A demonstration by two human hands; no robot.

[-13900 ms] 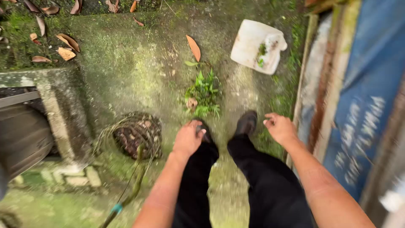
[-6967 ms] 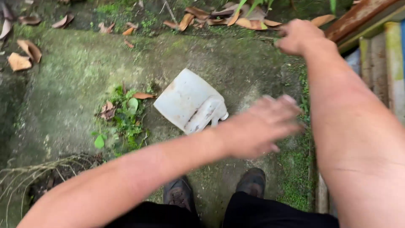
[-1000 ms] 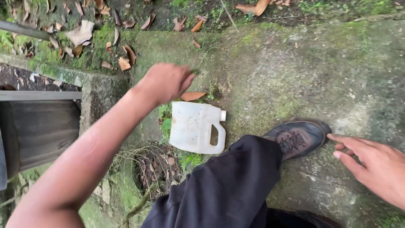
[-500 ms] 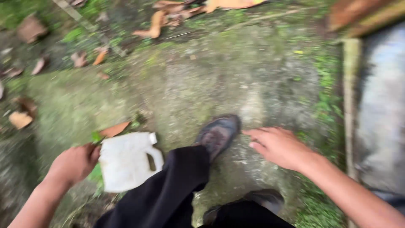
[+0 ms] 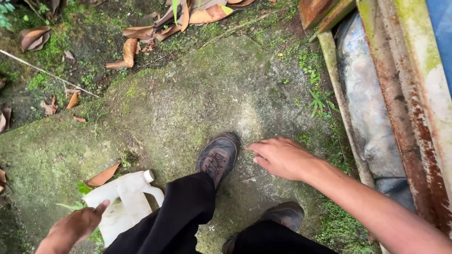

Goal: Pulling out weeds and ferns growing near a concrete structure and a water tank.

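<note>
— How were the hands?
— The left hand [image 5: 75,226] hung low at the bottom edge, fingers loosely curled, one finger pointing up.
— And the other?
— The right hand [image 5: 281,157] reached forward, palm down, fingers together, its forearm stretched straight.

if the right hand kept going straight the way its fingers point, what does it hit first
Probably the brown boot. The right hand is open, its fingertips pointing left at the toe just beside them. The hand may be higher than the boot, so it could pass above it.
</note>
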